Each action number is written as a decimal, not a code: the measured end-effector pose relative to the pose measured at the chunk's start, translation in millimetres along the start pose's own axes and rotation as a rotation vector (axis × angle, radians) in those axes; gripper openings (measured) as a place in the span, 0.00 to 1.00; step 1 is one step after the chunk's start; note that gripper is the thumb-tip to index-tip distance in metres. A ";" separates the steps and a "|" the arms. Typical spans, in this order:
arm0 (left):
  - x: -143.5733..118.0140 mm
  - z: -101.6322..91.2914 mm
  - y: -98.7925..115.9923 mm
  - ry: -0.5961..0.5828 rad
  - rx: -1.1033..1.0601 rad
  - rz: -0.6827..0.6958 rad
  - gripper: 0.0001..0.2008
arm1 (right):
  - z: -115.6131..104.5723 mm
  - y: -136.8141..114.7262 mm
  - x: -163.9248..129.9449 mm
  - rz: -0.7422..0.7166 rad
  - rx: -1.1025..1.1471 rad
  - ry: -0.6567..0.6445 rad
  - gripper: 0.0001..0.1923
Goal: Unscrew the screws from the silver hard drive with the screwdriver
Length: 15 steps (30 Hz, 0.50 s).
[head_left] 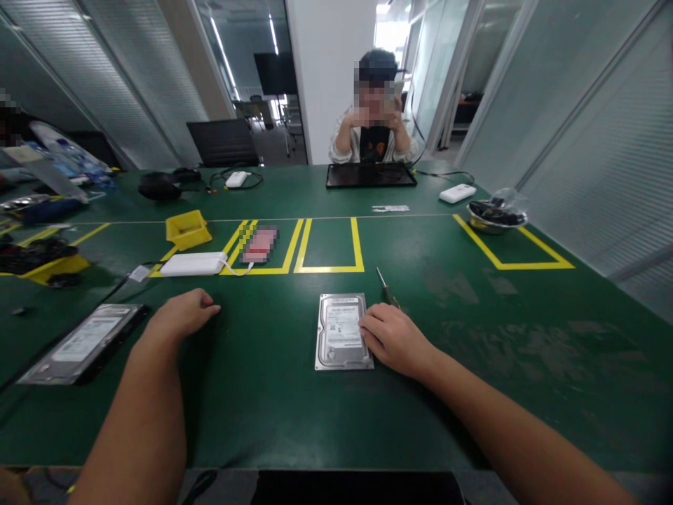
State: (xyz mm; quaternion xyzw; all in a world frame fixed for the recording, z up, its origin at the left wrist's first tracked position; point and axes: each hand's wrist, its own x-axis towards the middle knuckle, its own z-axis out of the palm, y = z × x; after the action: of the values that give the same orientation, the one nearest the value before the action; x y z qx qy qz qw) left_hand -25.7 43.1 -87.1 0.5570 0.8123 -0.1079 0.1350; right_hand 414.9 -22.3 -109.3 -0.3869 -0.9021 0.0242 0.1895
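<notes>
A silver hard drive (339, 330) with a white label lies flat on the green table in front of me. Its right edge is under the curled fingers of my right hand (392, 338), which grips it there. Just beyond that hand is a screwdriver (388, 291), its metal tip pointing away and part of its handle hidden. My left hand (185, 312) is apart from the drive, over the table to the left, fingers curled closed; whether anything is inside them is hidden. A second hard drive (87, 344) lies left of my left forearm.
A white power bank (193, 264) is cabled to a blurred pink device (260, 245). Beside them stands a yellow bin (188, 230). A metal bowl of dark parts (494, 223) sits at far right. Across the table, a person sits behind a black panel (371, 175).
</notes>
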 end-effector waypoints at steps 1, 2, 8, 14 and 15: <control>0.2 0.3 0.1 0.002 0.000 0.001 0.16 | 0.0 0.2 -0.2 0.000 0.003 0.000 0.11; 0.2 0.6 0.3 0.007 -0.001 0.004 0.16 | 0.0 0.4 -0.3 0.000 0.006 0.000 0.11; -1.0 1.2 4.4 0.028 -0.005 0.017 0.13 | 1.0 0.7 0.6 -0.002 0.018 -0.002 0.12; 1.4 3.2 7.1 0.049 0.006 0.027 0.11 | 1.1 1.0 0.2 -0.005 0.024 -0.013 0.12; 2.3 4.0 6.8 0.053 0.009 0.032 0.11 | 1.0 0.8 0.0 -0.005 0.026 -0.015 0.11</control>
State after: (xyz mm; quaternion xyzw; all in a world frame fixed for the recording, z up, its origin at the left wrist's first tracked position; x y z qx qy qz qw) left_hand -19.7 46.2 -91.8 0.5732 0.8061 -0.0945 0.1129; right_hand 415.1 -21.7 -110.4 -0.3822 -0.9040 0.0382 0.1877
